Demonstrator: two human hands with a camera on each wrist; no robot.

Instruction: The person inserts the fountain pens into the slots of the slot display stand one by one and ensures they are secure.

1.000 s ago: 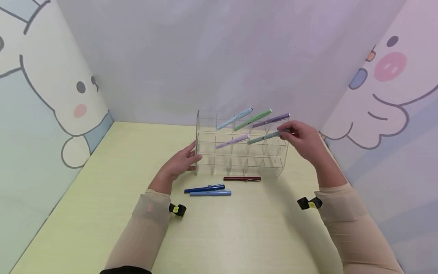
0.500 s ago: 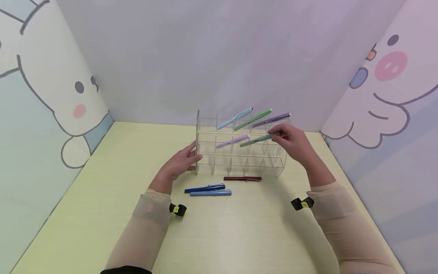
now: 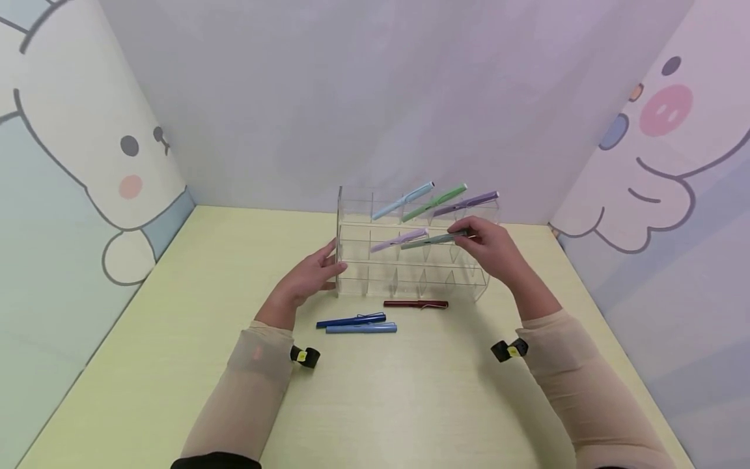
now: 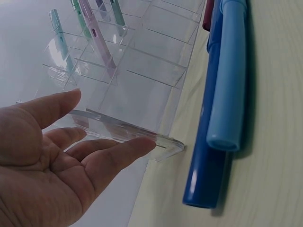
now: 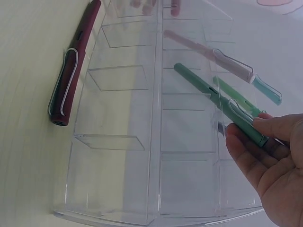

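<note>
My right hand (image 3: 485, 244) pinches a grey-green pen (image 3: 430, 241) by its cap end. The pen slants over the middle tier of a clear acrylic pen rack (image 3: 338, 244), its far tip close to a lilac pen (image 3: 400, 240) lying in that tier. Whether the grey-green pen touches the rack, I cannot tell. My left hand (image 3: 313, 272) is at the rack's left side panel, its fingers fairly straight in the left wrist view. On the top tier lie a pale blue pen (image 3: 403, 200), a green pen (image 3: 435, 202) and a purple pen (image 3: 466, 203).
A dark red pen (image 3: 415, 304) lies on the table just before the rack. Left of it, a dark blue pen (image 3: 351, 320) and a lighter blue pen (image 3: 361, 329) lie side by side. The rack's bottom tier has upright dividers. A pale wall (image 3: 363, 98) stands behind.
My right hand has moved left with the grey-green pen, along the middle tier towards the lilac pen. My left hand stays at the rack's side.
</note>
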